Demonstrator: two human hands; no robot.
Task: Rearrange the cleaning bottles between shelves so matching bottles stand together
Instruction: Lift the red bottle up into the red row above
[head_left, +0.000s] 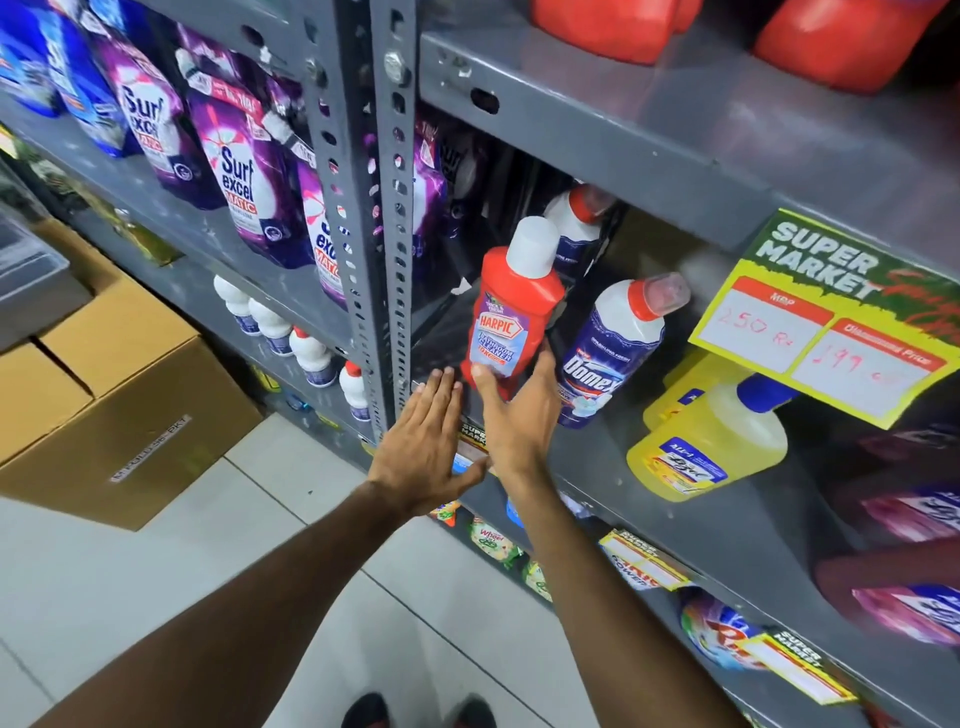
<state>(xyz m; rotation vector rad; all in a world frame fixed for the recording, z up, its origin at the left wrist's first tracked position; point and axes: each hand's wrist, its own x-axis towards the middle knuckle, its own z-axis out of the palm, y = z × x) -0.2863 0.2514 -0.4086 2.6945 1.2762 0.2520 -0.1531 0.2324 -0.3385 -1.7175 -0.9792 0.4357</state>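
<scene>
A red Harpic bathroom-cleaner bottle (511, 312) with a white cap stands tilted at the left end of the middle grey shelf (597, 467). My right hand (519, 410) grips its base from below, thumb on the label. My left hand (423, 441) is flat and open beside it, fingers near the shelf's left upright, touching nothing I can make out. Right of the Harpic stands a blue-and-white Domex bottle (613, 353) with a red cap. A second Domex bottle (576, 228) stands behind. A yellow Lizol bottle (711, 447) sits further right.
Purple Surf Excel pouches (239, 171) fill the left bay. A row of small white bottles (291, 332) stands below them. Red jugs (831, 36) sit on the top shelf. A yellow price card (831, 312) hangs from the shelf edge. Cardboard boxes (104, 395) lie on the floor, left.
</scene>
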